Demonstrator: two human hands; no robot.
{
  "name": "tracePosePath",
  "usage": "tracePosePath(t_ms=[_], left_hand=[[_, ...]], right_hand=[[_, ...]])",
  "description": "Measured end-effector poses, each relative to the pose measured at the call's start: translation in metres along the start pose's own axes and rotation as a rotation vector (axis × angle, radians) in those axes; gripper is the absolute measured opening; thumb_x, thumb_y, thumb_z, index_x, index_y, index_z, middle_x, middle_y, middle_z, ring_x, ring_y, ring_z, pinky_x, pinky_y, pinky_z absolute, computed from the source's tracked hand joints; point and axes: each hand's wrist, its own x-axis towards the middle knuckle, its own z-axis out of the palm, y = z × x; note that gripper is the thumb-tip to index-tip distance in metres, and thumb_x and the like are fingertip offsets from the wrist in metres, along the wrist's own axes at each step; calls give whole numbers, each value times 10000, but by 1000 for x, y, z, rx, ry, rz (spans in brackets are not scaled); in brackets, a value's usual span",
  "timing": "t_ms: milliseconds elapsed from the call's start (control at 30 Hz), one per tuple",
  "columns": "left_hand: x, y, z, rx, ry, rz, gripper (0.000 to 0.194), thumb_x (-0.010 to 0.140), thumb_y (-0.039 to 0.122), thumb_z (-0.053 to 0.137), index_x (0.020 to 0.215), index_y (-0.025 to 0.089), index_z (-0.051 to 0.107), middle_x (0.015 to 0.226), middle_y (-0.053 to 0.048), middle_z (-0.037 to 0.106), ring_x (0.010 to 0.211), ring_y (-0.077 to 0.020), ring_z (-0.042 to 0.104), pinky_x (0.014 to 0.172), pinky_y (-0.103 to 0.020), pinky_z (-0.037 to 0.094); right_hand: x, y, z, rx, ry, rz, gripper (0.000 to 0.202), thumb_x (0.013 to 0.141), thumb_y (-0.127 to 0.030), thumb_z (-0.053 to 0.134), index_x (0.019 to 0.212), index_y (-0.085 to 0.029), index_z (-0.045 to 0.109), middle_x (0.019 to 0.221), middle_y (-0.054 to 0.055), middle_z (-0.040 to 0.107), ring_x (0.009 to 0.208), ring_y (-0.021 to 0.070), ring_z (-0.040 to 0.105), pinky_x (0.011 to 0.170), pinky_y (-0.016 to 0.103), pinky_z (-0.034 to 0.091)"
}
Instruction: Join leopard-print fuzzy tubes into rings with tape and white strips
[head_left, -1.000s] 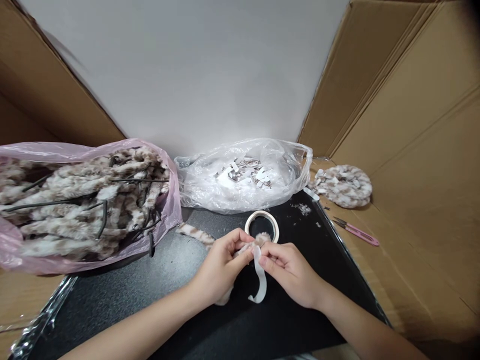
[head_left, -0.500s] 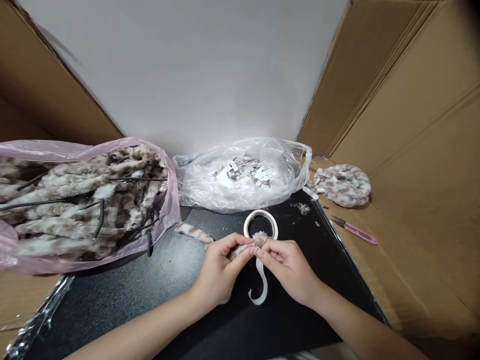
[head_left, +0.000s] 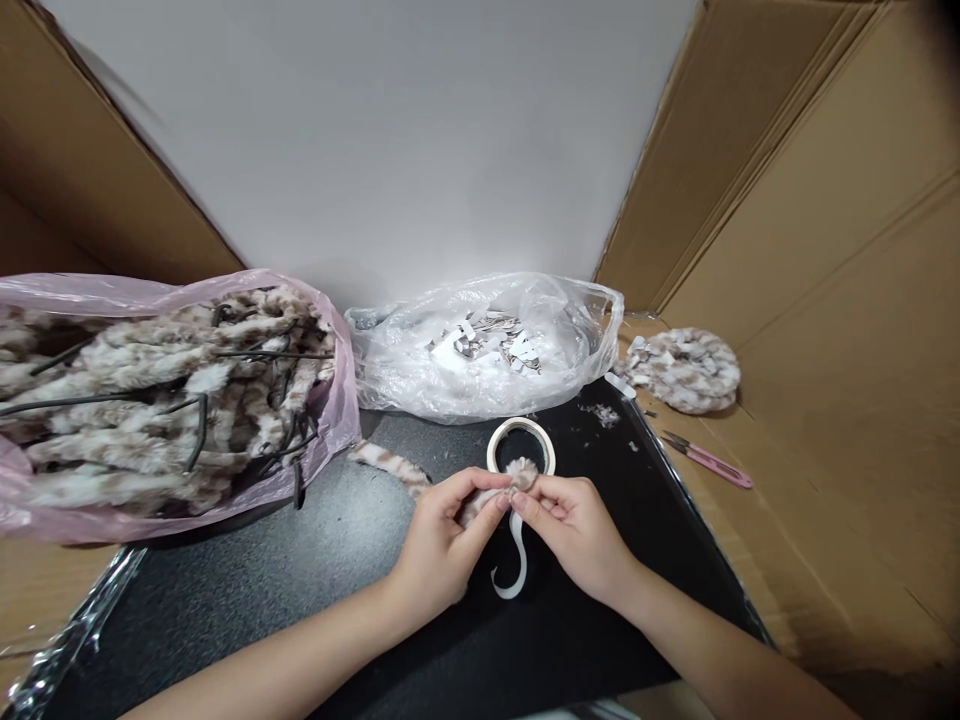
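Note:
A furry strip (head_left: 390, 463), cream with brown patches, runs across the black tabletop into my left hand (head_left: 448, 535), whose fingers are closed round it. Its tufted end (head_left: 522, 472) sticks up between both hands. My right hand (head_left: 577, 530) pinches at that same end, its fingertips meeting those of the left. From beneath the pinch hangs a curling length of white tape (head_left: 514, 572); my fingers hide where its upper end is attached. Just behind my hands a roll of masking tape (head_left: 546, 440) lies flat on the table.
At left, a pink plastic bag (head_left: 346, 400) bulges with furry strips and black cords. A clear bag (head_left: 405, 385) of white scraps lies at the back. To the right are a coiled furry bundle (head_left: 686, 370) and pink-handled thread snips (head_left: 712, 465) on cardboard. Cardboard walls (head_left: 840, 220) flank the table.
The furry tuft stands slightly higher and fuller between my fingertips. The hanging tape's curl has swung a little left and up. Both hands keep nearly the same place and grip.

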Motion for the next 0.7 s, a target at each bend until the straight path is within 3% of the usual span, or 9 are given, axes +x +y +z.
tracePosePath(t_ms=[267, 433, 600, 700], left_hand=[[-2, 3, -2, -7, -57, 50, 183, 816, 233, 647, 982, 162, 676, 921, -68, 709, 837, -199, 652, 747, -269, 495], [0, 4, -2, -64, -32, -63, 203, 801, 333, 696, 902, 157, 704, 877, -67, 722, 808, -199, 650, 732, -269, 494], [4, 10, -4, -164, -32, -122, 184, 808, 343, 693, 852, 169, 734, 853, -54, 746, 805, -186, 656, 746, -258, 499], [4, 13, -5, -183, -29, -151, 172, 793, 336, 707, 829, 170, 739, 817, -47, 748, 764, -171, 651, 712, -238, 496]], right_hand=[[2, 4, 1, -19, 46, 14, 438, 803, -507, 639, 576, -142, 557, 546, -32, 423, 543, 94, 360, 489, 226, 308], [3, 3, 1, 3, 20, 45, 403, 751, -513, 691, 640, -129, 634, 587, -6, 511, 576, 117, 419, 524, 243, 357], [5, 3, -2, -90, 8, 64, 388, 745, -478, 710, 607, -133, 599, 550, -44, 404, 540, 86, 322, 494, 232, 272], [5, -2, -11, -206, 69, -22, 322, 697, -384, 770, 638, -169, 537, 565, -67, 361, 542, 86, 305, 497, 228, 271]])
